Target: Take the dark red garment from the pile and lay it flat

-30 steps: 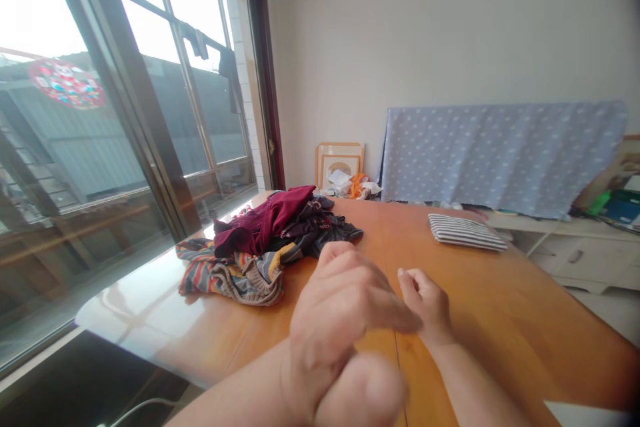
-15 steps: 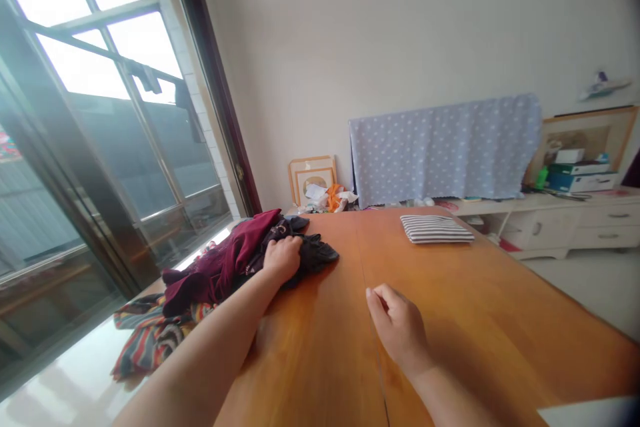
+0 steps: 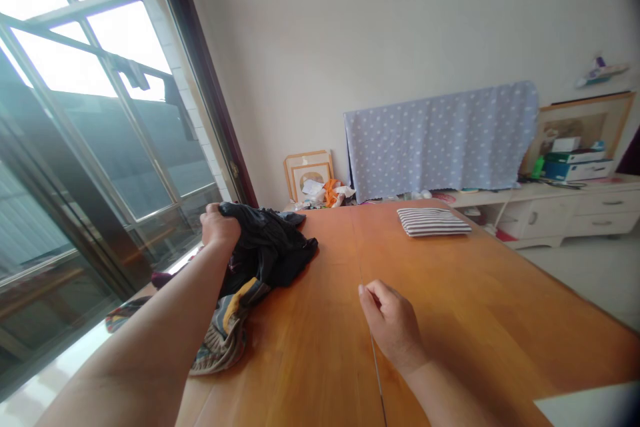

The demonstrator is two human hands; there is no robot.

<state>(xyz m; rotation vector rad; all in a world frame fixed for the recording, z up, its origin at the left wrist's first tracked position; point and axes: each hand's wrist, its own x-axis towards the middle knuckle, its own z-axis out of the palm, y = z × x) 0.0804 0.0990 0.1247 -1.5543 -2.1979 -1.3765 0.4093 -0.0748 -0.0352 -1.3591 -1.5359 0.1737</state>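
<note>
Two bare hands work over a long orange-brown wooden table that runs alongside a large window. The left hand is clamped on the upper edge of a crumpled black garment, lifting it slightly off a heap of clothes at the window side of the table; the rest of the black fabric hangs down and spreads onto the wood. Under and beside it lies a multicoloured striped garment, with a yellow patch showing, and a sliver of dark red cloth peeks out near the glass. The right hand rests on the bare tabletop near the middle seam, well apart from the heap, its fingers curled loosely inward and holding nothing. Farther along the table, towards the far edge, sits a neatly folded black-and-white striped cloth. Behind the table, a pale blue dotted sheet is draped against the wall, next to a low white cabinet.
</note>
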